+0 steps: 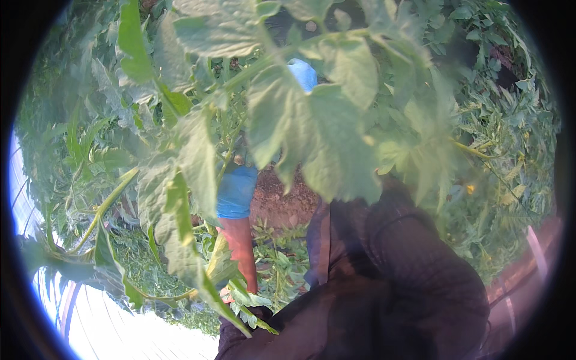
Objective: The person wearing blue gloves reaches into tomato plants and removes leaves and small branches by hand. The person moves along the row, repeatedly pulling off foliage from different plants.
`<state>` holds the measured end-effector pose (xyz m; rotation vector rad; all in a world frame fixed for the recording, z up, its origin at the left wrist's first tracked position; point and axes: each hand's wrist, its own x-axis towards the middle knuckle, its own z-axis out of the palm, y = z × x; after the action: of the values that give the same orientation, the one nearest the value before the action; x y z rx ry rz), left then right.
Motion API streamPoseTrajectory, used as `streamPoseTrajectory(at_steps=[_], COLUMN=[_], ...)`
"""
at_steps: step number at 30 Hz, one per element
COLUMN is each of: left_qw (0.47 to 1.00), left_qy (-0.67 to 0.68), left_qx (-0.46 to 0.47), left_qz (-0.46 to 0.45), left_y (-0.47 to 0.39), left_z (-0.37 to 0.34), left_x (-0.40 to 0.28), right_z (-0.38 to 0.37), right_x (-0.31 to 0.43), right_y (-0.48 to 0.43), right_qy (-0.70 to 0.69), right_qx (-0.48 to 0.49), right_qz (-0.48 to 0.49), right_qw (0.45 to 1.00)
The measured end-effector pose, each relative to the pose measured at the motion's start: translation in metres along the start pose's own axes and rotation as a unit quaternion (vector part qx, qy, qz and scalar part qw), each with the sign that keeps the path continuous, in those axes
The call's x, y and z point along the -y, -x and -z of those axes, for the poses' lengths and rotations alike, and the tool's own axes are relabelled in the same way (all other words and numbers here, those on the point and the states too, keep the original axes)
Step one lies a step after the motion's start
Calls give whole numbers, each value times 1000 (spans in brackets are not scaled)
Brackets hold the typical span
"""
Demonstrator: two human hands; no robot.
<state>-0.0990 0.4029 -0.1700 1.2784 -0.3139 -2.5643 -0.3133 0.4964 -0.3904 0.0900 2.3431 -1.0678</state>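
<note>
Tomato plant leaves (315,135) hang close before the camera and cover much of the middle. My left hand (237,191), in a blue glove, reaches up behind them from a bare forearm. The glove's cuff and lower part show beside a thin green stem (228,155); its fingers are hidden, as is anything they hold. Farther up, a patch of blue glove (302,74) shows between leaves; it cannot be told which hand it belongs to. A dark sleeve (405,234) spans the lower right and passes behind foliage, where my right hand is not clearly visible.
Bare brown soil (283,202) lies below the leaves. Dense tomato foliage (508,148) stands on the right and more on the left. A curved side stem (108,202) reaches across the left. Bright translucent sheeting (121,324) with ribs shows at the lower left.
</note>
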Motion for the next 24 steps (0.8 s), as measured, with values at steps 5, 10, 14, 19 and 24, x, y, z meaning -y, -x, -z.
streamPoseTrajectory(at_steps=[5,10,14,19,24], left_qw=[1000,999,996,980,979], left_qy=[-10,-25,-4,-132,-125], left_qx=[1,33,-58,-122,-118], left_qz=[-9,-13,-62,-85,-114], left_y=[0,-2,-1,10,16], left_z=[2,4,14,29,18], left_x=[-3,-7,-13,-17,-16], right_z=[31,35,14,-7,-1], right_x=[-19,-19,7,45,57], right_y=[13,-18,-57,-102,-113], right_qy=[15,38,73,149,116], right_qx=[-36,51,154,314,394], right_qz=[-14,35,110,195,192], right_qw=[999,997,979,917,892])
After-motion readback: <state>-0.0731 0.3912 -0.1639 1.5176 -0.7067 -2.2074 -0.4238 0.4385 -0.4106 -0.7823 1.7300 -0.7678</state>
